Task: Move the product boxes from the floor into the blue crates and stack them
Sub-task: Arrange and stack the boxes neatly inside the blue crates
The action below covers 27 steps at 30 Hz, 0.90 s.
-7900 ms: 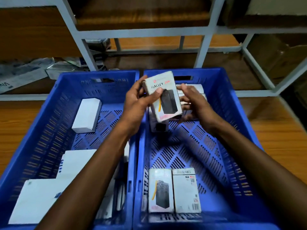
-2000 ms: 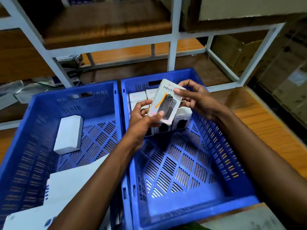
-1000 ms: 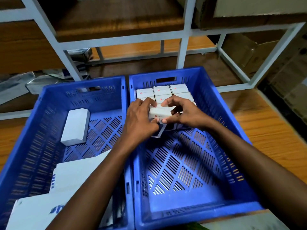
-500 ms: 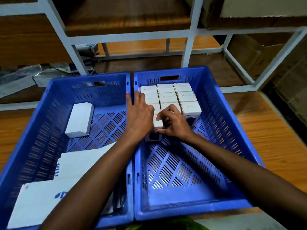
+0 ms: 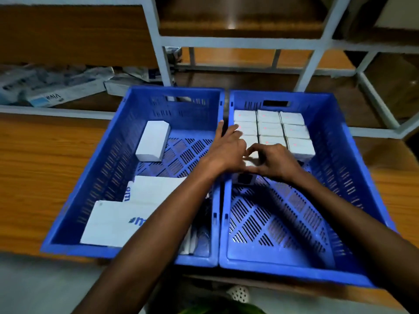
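Several boxes [image 5: 269, 129] at far wall of right crate [image 5: 340, 168], near half bare, left hand [image 5: 226, 152] fingers flat on them, right hand [image 5: 276, 163] fingers pinching one box [image 5: 250, 160], "Viva" packet [image 5: 52, 96] beyond.

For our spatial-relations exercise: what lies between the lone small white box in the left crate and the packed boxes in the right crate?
Head view: bare floor of the left crate, both crates' adjoining walls, and the left hand.

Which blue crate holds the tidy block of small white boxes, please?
The right crate; its small white boxes stand packed against the far wall, while the left crate holds loose packages.
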### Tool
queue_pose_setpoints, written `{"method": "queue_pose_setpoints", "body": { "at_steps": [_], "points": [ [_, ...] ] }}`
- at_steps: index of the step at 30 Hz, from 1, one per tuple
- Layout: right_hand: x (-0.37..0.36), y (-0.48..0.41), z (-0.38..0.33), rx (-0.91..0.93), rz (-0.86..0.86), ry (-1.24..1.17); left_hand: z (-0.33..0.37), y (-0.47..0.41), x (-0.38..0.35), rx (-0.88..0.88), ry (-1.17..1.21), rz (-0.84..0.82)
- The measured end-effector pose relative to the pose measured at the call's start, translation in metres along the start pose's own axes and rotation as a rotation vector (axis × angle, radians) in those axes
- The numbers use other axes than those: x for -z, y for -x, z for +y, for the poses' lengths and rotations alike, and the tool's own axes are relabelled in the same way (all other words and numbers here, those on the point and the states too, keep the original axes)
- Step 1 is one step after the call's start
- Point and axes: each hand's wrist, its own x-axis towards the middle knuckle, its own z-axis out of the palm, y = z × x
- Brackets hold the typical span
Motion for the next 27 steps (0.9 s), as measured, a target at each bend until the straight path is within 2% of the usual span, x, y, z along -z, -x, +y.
{"method": "queue_pose_setpoints", "body": {
  "at_steps": [3,6,7,9,11,13,16,18,21,24,27],
  "points": [
    [0.016,-0.007,-0.020,0.023,0.127,-0.160,-0.031,0.022,0.013,0.004,0.260,0.208],
    [0.027,-0.020,-0.055,0.056,0.202,-0.285,-0.068,0.046,0.021,0.031,0.380,0.381],
    [0.029,-0.026,-0.068,0.067,0.228,-0.314,-0.082,0.053,0.022,0.046,0.385,0.381],
    [0.024,-0.040,-0.096,0.109,0.249,-0.322,-0.113,0.063,0.022,0.106,0.390,0.248],
    [0.015,-0.053,-0.120,0.147,0.125,-0.275,-0.140,0.069,0.020,0.163,0.374,0.079],
    [0.001,-0.065,-0.145,0.153,-0.137,-0.166,-0.163,0.072,0.018,0.193,0.336,0.000],
    [-0.024,-0.080,-0.182,0.100,-0.613,0.000,-0.190,0.070,0.014,0.191,0.350,-0.003],
    [-0.043,-0.087,-0.205,0.036,-0.823,0.010,-0.203,0.070,0.015,0.175,0.390,0.011],
    [-0.069,-0.088,-0.228,0.046,-0.900,0.030,-0.216,0.068,0.016,0.146,0.470,0.076],
    [-0.080,-0.087,-0.240,0.121,-0.878,0.100,-0.224,0.064,0.012,0.112,0.570,0.114],
    [-0.065,-0.091,-0.238,0.058,-0.804,-0.024,-0.229,0.059,0.001,0.127,0.777,0.105]
  ]
}}
